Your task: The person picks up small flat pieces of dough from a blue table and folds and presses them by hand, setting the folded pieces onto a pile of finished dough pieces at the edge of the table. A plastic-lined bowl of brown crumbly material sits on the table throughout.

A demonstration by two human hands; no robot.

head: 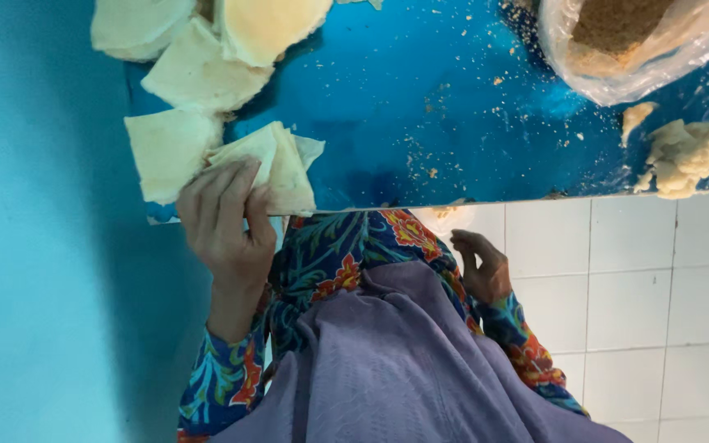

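Note:
My left hand (223,226) grips a pale folded pastry sheet (281,168) at the near edge of the blue table (420,98), with the fingers lying over its lower corner. Another square sheet (166,148) lies right beside it to the left. More folded sheets (198,74) are piled farther back. My right hand (482,267) hangs just below the table's edge with its fingers loosely curled and nothing visible in it. A small pale bit (445,215) sits at the edge just above it. Floral sleeves and a purple cloth cover my arms and chest.
A clear plastic bag of brown crumbs (625,41) stands at the back right. A lump of pale dough (687,156) and a smaller piece (635,117) lie near it. Crumbs are scattered over the table. White floor tiles (642,279) lie below; a turquoise wall (34,246) is at the left.

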